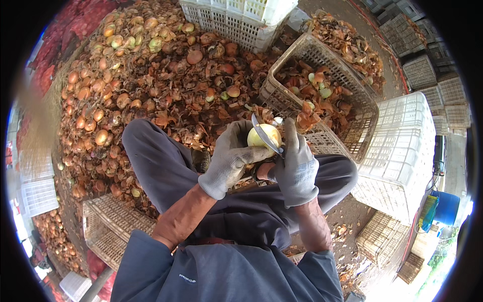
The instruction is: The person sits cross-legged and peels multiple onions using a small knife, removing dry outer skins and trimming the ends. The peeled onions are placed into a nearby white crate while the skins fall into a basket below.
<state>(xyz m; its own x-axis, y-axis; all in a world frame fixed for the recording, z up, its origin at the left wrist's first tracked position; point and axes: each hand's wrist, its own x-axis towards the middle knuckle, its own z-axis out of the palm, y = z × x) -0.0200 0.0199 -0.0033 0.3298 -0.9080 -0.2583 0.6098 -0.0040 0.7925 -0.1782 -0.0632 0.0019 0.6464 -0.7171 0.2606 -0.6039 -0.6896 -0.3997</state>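
Observation:
Gripped in my gloved left hand [231,156] is a pale, peeled onion [268,134]. A curved knife blade [264,135] lies across the onion's face, with its tip pointing up and to the left. My right hand [298,170], in a matching grey coated glove, is closed around the knife's handle, which its fingers mostly hide. Both hands are close together above my crossed legs. Beyond them spreads a large heap of unpeeled onions [101,137] and loose brown skins. Just right of the hands stands a plastic crate [319,137] with skins and some pale onion pieces inside.
White stacked crates [396,151] stand to my right, and another stack [234,28] is at the heap's far side. A dirty crate [113,226] lies by my left knee. Red mesh sacks [68,26] border the heap. A blue barrel [447,208] is farther right.

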